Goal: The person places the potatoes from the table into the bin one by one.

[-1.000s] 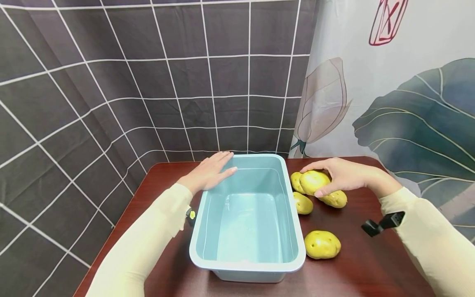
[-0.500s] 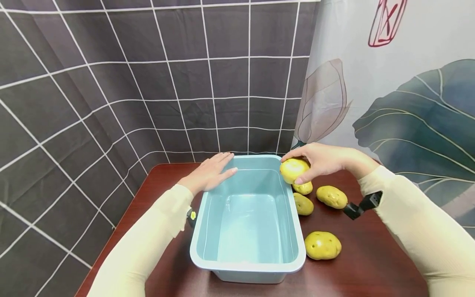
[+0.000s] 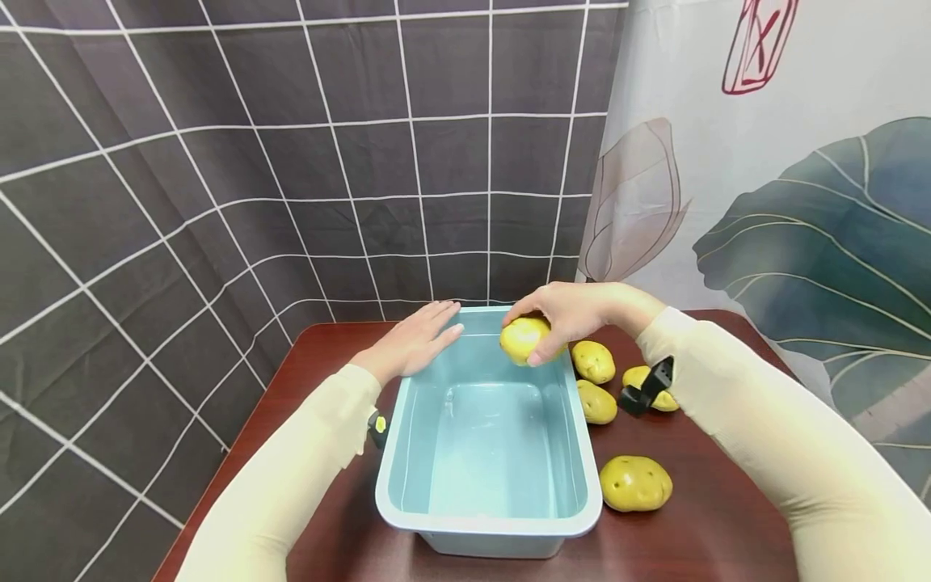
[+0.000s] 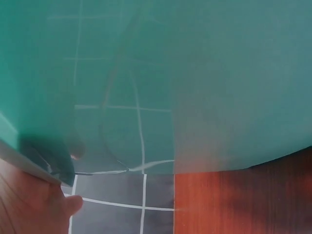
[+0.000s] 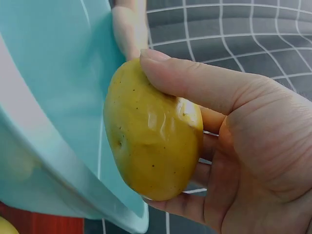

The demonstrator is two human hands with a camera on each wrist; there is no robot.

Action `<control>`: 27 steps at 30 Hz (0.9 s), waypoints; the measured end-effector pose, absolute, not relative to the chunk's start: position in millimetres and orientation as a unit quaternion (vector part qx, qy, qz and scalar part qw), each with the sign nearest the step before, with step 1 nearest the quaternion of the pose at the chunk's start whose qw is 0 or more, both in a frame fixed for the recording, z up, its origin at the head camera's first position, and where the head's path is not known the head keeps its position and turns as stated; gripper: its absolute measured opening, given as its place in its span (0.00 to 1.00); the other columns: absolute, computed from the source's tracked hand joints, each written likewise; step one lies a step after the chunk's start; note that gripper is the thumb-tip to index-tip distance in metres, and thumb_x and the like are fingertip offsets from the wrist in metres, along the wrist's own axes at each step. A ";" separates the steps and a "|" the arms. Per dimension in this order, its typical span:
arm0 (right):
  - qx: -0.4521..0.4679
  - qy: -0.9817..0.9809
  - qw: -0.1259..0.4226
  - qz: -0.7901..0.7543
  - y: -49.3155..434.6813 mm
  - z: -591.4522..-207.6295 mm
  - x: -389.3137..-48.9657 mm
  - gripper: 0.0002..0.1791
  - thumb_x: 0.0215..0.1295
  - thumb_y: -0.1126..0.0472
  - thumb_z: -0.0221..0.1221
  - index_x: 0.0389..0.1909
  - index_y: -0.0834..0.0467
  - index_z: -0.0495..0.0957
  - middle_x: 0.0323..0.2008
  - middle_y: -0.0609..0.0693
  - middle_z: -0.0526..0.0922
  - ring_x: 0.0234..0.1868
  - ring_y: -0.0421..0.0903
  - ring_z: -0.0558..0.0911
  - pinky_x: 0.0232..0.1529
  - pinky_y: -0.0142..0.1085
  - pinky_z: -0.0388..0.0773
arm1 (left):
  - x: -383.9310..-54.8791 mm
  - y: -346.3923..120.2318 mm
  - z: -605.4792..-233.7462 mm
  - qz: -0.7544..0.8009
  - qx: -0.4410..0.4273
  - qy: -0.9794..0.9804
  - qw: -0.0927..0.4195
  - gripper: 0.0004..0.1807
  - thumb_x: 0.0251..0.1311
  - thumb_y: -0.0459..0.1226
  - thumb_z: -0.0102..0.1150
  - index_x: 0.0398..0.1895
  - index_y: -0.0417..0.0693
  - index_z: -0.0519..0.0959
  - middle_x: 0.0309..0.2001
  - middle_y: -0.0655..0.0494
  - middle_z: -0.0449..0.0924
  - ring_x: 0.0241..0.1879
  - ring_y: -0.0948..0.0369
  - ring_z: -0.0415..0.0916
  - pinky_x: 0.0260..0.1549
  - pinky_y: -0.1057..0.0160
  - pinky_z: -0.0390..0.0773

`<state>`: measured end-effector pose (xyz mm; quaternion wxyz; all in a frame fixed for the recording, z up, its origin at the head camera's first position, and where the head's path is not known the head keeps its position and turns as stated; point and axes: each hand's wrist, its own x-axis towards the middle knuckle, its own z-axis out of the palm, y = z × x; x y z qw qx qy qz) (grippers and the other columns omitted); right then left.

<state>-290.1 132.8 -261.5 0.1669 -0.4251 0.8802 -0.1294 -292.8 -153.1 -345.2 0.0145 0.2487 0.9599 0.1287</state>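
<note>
A yellow potato (image 5: 151,134) is gripped in my right hand (image 3: 570,314), thumb on one side and fingers round the other. In the head view this potato hangs over the far right part of a light blue plastic basin (image 3: 489,525), above its floor. My left hand (image 3: 414,339) rests on the basin's far left rim with its fingers extended. The left wrist view shows mostly the basin's outer wall (image 4: 219,87), with part of the left hand (image 4: 34,204) at the lower left corner.
Several more potatoes lie on the dark red table (image 3: 709,533) right of the basin: one potato (image 3: 636,483) at the front, two beside the basin wall, and another potato (image 3: 663,399) partly behind the right wrist's camera. A dark gridded curtain (image 3: 349,162) hangs behind.
My right hand has lifted a potato from the group on the right and carried it left, over the basin's rim and above the inside. The left hand has stayed on the rim.
</note>
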 end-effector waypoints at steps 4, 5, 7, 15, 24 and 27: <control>-0.430 0.877 0.177 -0.117 118.9 -265.7 -294.0 0.37 0.47 0.40 0.71 0.60 0.47 0.75 0.44 0.40 0.79 0.43 0.42 0.76 0.46 0.38 0.75 | -293.4 -152.7 -345.0 0.143 0.239 0.960 0.028 0.38 0.69 0.64 0.25 0.77 0.56 0.51 0.76 0.58 0.47 0.75 0.57 0.39 0.71 0.51 0.46; -0.432 0.876 0.181 -0.114 115.0 -266.5 -295.0 0.37 0.47 0.40 0.71 0.60 0.47 0.75 0.45 0.40 0.79 0.43 0.42 0.76 0.46 0.38 0.75 | -293.7 -153.2 -344.6 0.146 0.236 0.960 0.032 0.38 0.69 0.64 0.24 0.77 0.56 0.50 0.76 0.58 0.46 0.75 0.57 0.38 0.71 0.52 0.46; -0.434 0.873 0.191 -0.111 106.9 -267.6 -297.5 0.36 0.48 0.41 0.71 0.59 0.48 0.75 0.45 0.40 0.80 0.43 0.42 0.76 0.46 0.37 0.75 | -294.0 -154.9 -343.0 0.161 0.228 0.959 0.043 0.38 0.70 0.63 0.23 0.77 0.56 0.50 0.76 0.59 0.44 0.75 0.58 0.37 0.71 0.52 0.45; -0.448 0.860 0.221 -0.105 82.2 -265.1 -306.6 0.34 0.49 0.42 0.70 0.58 0.50 0.76 0.44 0.41 0.79 0.44 0.42 0.76 0.46 0.36 0.75 | -298.9 -164.2 -332.8 0.167 0.215 0.961 0.049 0.35 0.72 0.59 0.26 0.76 0.53 0.52 0.76 0.57 0.46 0.75 0.56 0.38 0.71 0.51 0.44; -0.418 0.863 0.260 -0.110 60.7 -284.2 -314.8 0.33 0.50 0.41 0.70 0.57 0.48 0.76 0.43 0.41 0.79 0.46 0.43 0.75 0.47 0.37 0.74 | -296.6 -167.8 -335.9 0.146 0.194 0.969 0.045 0.34 0.72 0.60 0.24 0.76 0.58 0.51 0.75 0.58 0.49 0.75 0.54 0.41 0.70 0.46 0.46; -0.405 0.866 0.274 -0.102 56.0 -292.7 -317.7 0.33 0.50 0.41 0.70 0.57 0.48 0.76 0.44 0.41 0.78 0.46 0.43 0.74 0.48 0.37 0.74 | -295.4 -166.4 -337.9 0.144 0.191 0.970 0.043 0.34 0.72 0.59 0.25 0.77 0.58 0.51 0.75 0.58 0.49 0.75 0.54 0.41 0.70 0.45 0.45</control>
